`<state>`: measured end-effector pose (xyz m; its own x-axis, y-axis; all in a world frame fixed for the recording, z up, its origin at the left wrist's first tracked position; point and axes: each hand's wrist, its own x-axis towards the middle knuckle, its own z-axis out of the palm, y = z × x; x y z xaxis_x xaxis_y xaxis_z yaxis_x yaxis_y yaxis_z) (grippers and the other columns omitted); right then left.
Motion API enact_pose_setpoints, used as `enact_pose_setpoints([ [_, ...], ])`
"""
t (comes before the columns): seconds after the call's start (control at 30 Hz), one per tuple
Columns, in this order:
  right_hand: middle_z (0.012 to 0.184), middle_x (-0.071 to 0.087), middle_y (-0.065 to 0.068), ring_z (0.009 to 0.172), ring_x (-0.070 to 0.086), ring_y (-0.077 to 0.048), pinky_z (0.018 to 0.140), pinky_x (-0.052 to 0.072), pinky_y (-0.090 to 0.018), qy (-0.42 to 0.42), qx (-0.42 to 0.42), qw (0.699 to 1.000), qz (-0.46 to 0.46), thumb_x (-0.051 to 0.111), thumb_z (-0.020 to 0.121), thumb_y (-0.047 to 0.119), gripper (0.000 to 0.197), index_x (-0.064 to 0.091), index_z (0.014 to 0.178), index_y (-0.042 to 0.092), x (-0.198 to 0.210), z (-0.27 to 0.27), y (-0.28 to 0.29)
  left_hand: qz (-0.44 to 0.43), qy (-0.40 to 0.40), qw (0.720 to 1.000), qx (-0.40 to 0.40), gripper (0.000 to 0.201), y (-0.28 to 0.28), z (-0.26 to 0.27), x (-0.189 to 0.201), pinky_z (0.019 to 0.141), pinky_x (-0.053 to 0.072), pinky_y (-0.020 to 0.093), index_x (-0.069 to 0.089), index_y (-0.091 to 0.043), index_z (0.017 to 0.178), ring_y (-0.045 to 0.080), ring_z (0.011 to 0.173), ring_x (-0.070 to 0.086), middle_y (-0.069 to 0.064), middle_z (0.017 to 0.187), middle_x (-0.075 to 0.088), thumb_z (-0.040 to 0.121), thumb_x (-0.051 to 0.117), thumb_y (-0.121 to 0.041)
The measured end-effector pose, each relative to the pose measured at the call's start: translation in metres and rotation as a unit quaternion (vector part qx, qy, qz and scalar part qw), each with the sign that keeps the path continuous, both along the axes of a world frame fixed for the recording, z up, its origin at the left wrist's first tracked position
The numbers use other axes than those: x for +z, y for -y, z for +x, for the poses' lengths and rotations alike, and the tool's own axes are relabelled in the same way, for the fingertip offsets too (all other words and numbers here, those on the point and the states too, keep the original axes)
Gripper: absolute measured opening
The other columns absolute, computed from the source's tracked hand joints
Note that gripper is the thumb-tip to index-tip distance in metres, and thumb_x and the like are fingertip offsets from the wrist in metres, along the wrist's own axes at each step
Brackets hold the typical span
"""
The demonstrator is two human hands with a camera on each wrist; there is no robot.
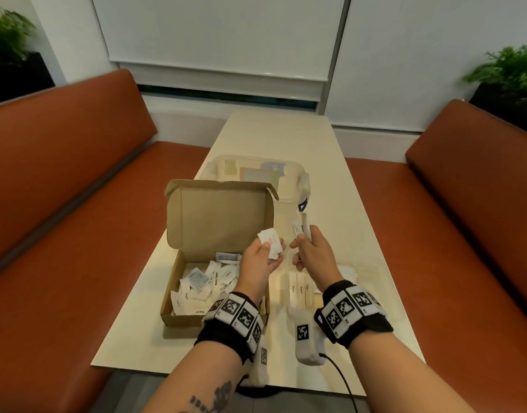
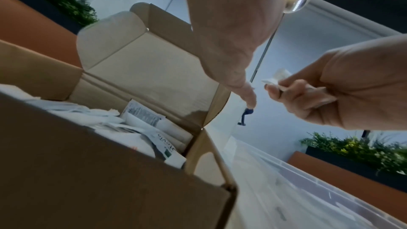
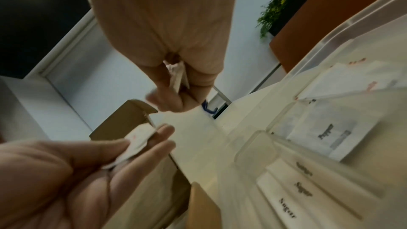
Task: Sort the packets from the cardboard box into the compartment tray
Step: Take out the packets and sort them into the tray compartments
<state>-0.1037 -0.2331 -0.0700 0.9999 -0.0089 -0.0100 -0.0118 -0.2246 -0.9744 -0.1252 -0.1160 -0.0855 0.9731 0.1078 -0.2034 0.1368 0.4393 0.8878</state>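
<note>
**Two hands holding packets above the cardboard box**

Two hands are hovering just past the open cardboard box [image 1: 196, 281], which is sitting on a pale cream table [image 1: 286, 138] with its lid standing upright. Inside the box, loose white packets [image 1: 202, 281] are lying in a jumble. The left hand [image 1: 260, 260] is pinching a few flat white packets with red print [image 1: 271, 241] between thumb and fingers, right over the box's near-right corner. The right hand [image 1: 311, 248] is clenching round a bundle of slim stick packets [image 1: 301, 226], just to the right of the box. Beside the box, below the right hand, the clear compartment tray [image 3: 343, 30] is lying flat; sugar sticks [image 3: 304, 191] are lined up in one compartment and a pepper packet [image 3: 326, 133] is lying in the one next to it. Beyond the box, a clear lidded plastic container [image 1: 301, 177] is resting on the table. Orange-brown upholstered benches [image 1: 62, 174] are flanking the table on both sides of the box, white roller blinds [image 1: 220, 34] are covering the wall behind it, and green plants [image 1: 509, 70] are standing in dark planters in the far corners.
</note>
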Motion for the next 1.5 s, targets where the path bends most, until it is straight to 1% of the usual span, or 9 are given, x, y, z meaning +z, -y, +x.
enact_pose_setpoints([
  [0.1,0.080,0.060,0.002,0.049,0.046,-0.005,0.046,0.038,-0.020,0.012,0.004,1.000,-0.024,0.038,0.098,0.016,0.016,0.053,0.103,0.018,-0.002,-0.002,0.011,0.005,-0.023,1.000,-0.019,0.025,0.007,0.000,0.000,0.081,0.053,0.028,0.050,-0.011,0.115,0.020,0.100,0.063,0.010,0.103,0.065,0.102,0.029,-0.006],
  [0.27,0.108,0.058,-0.004,0.101,0.052,-0.015,0.087,0.040,-0.026,0.065,0.051,0.983,-0.165,0.038,0.100,0.015,0.035,0.050,0.133,0.021,-0.011,-0.009,0.021,0.026,-0.021,0.998,-0.057,0.032,0.028,0.002,0.002,0.082,0.055,0.035,0.045,0.002,0.130,0.025,0.099,0.061,0.017,0.116,0.058,0.099,0.041,-0.005],
  [0.4,0.119,0.044,-0.006,0.113,0.047,-0.018,0.090,0.033,-0.020,0.024,0.074,0.976,-0.203,0.037,0.101,0.017,0.044,0.036,0.144,0.023,-0.014,-0.012,0.028,-0.033,-0.040,0.997,-0.059,0.035,0.041,0.004,0.006,0.063,0.056,0.027,0.046,-0.003,0.132,0.020,0.087,0.063,0.013,0.107,0.060,0.097,0.041,-0.004],
  [0.6,0.134,0.042,-0.008,0.125,0.042,-0.019,0.101,0.032,-0.024,-0.013,0.125,0.977,-0.172,0.036,0.101,0.021,0.048,0.029,0.148,0.019,-0.014,-0.014,0.036,-0.031,-0.057,0.995,-0.075,0.037,0.052,0.012,0.005,0.073,0.054,0.028,0.042,-0.013,0.135,0.021,0.103,0.062,0.014,0.122,0.059,0.099,0.045,-0.008],
  [0.77,0.120,0.057,-0.002,0.096,0.054,-0.012,0.076,0.043,-0.018,-0.044,0.020,0.998,0.026,0.036,0.094,0.002,0.047,0.045,0.139,0.012,-0.015,-0.009,0.049,-0.016,-0.042,0.996,-0.077,0.038,0.052,0.021,0.003,0.066,0.057,0.025,0.042,-0.010,0.134,0.020,0.096,0.062,0.017,0.126,0.055,0.099,0.036,0.003],
  [0.97,0.096,0.065,-0.002,0.086,0.062,-0.018,0.077,0.053,-0.029,-0.006,-0.039,0.999,0.004,0.052,0.089,-0.001,0.033,0.059,0.117,0.014,-0.011,0.005,0.059,-0.003,-0.027,0.997,-0.072,0.035,0.053,0.032,0.005,0.072,0.055,0.032,0.044,-0.015,0.128,0.023,0.096,0.062,0.016,0.123,0.055,0.100,0.033,0.002],
  [1.07,0.082,0.065,-0.003,0.069,0.062,-0.013,0.066,0.051,-0.019,0.032,-0.084,0.996,0.001,0.064,0.085,0.003,0.016,0.063,0.099,0.010,-0.003,0.011,0.070,0.013,-0.036,0.999,-0.037,0.034,0.051,0.037,0.002,0.071,0.055,0.031,0.042,-0.016,0.125,0.022,0.081,0.062,0.013,0.106,0.058,0.098,0.032,0.003],
  [1.2,0.069,0.059,-0.001,0.060,0.049,-0.010,0.051,0.038,-0.009,0.083,-0.078,0.987,-0.116,0.071,0.080,0.013,0.005,0.068,0.082,0.017,0.019,0.023,0.083,0.091,-0.047,0.994,-0.024,0.030,0.050,0.042,-0.002,0.049,0.040,0.020,0.045,-0.020,0.111,0.012,0.056,0.041,0.007,0.092,0.057,0.096,0.034,0.002],
  [1.5,0.082,0.067,-0.011,0.069,0.061,-0.014,0.070,0.053,-0.025,0.099,-0.031,0.988,-0.116,0.070,0.081,0.009,0.014,0.066,0.094,0.012,0.048,0.032,0.082,0.151,-0.001,0.987,-0.053,0.024,0.051,0.045,0.002,0.053,0.038,0.022,0.052,-0.023,0.114,0.010,0.058,0.040,0.001,0.081,0.051,0.092,0.060,-0.024],
])
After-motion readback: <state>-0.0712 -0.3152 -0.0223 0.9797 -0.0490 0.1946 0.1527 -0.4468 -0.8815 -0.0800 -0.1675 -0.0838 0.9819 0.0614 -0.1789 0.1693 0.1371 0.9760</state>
